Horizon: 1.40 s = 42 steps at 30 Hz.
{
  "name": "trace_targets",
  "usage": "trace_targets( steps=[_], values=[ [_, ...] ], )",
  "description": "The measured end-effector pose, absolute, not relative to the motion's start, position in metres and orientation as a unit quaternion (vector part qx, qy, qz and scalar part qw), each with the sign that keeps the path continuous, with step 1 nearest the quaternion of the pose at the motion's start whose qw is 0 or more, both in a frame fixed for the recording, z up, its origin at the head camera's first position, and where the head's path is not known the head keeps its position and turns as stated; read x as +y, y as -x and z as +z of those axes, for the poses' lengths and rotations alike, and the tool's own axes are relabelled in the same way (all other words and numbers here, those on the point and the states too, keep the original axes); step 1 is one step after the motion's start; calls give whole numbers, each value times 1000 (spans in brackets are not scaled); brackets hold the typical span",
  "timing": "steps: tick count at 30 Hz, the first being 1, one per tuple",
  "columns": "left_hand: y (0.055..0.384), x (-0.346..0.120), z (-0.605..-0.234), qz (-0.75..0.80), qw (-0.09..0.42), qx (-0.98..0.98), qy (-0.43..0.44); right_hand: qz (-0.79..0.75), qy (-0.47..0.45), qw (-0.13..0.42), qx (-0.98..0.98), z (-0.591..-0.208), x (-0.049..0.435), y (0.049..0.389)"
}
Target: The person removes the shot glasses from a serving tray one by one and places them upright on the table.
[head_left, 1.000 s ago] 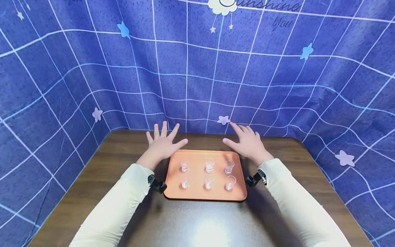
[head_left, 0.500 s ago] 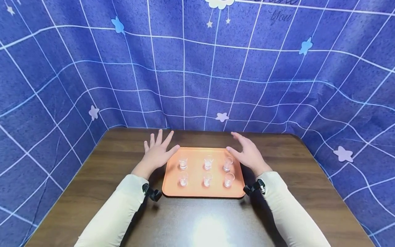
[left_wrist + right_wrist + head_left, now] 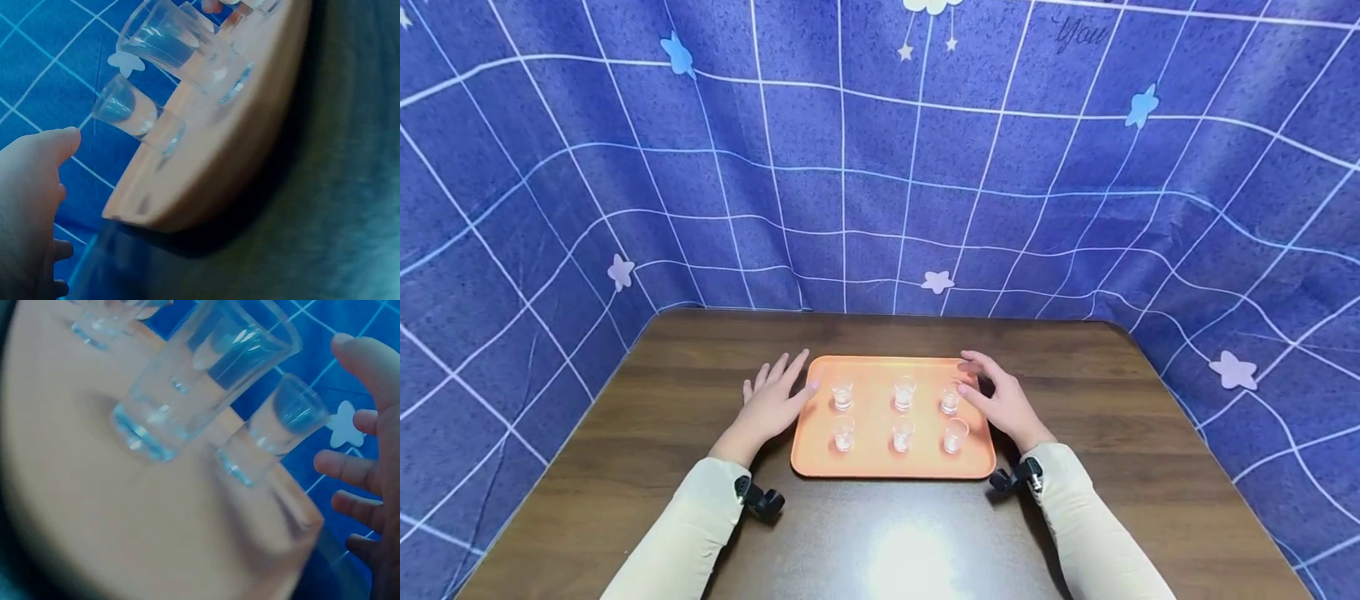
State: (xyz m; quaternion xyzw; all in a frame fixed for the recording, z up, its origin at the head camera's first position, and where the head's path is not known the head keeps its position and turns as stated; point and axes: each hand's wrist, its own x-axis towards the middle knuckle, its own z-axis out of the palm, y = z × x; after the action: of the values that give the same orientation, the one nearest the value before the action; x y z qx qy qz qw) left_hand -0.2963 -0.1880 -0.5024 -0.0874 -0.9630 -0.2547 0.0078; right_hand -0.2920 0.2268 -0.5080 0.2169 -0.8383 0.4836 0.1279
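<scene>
An orange tray (image 3: 872, 464) lies on the table, bearing several small clear glasses in two rows. My left hand (image 3: 769, 408) is beside the tray's left side, its fingers extended and its thumb over the rim near the back left glass (image 3: 842, 393). In the left wrist view, a gap shows between that thumb (image 3: 62, 142) and the nearest glass (image 3: 137, 115). Over the tray's right rim is my right hand (image 3: 1006, 407), its fingers loosely bent and its thumb by the back right glass (image 3: 950, 402). The right wrist view shows those fingers (image 3: 347, 472) apart from the glasses (image 3: 206, 381). Neither hand holds anything.
The brown wooden table (image 3: 700, 358) extends around the tray. A blue curtain (image 3: 880, 167) with white lines and stars hangs behind the table and along both sides. Each wrist wears a black camera (image 3: 763, 502) on a strap.
Both hands have come down and back toward me, alongside the tray. The right fingers have gone from spread to loosely bent. The glasses stay in place on the tray; the head view has shifted slightly.
</scene>
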Motion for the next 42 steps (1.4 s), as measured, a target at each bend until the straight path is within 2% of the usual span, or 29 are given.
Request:
trace_targets(
  steps=[9, 18, 23, 42],
  values=[
    [290, -188, -521, -244, 9, -965, 95, 494, -215, 95, -837, -520, 226, 287],
    [282, -193, -529, -194, 26, -976, 97, 414, -251, 124, -866, -521, 223, 289],
    [280, -191, -527, -187, 26, -977, 101, 410, -247, 120, -870, -517, 222, 289],
    [285, -190, -529, -174, 2, -979, 104, 391, -234, 127, -881, -523, 226, 290]
  ],
)
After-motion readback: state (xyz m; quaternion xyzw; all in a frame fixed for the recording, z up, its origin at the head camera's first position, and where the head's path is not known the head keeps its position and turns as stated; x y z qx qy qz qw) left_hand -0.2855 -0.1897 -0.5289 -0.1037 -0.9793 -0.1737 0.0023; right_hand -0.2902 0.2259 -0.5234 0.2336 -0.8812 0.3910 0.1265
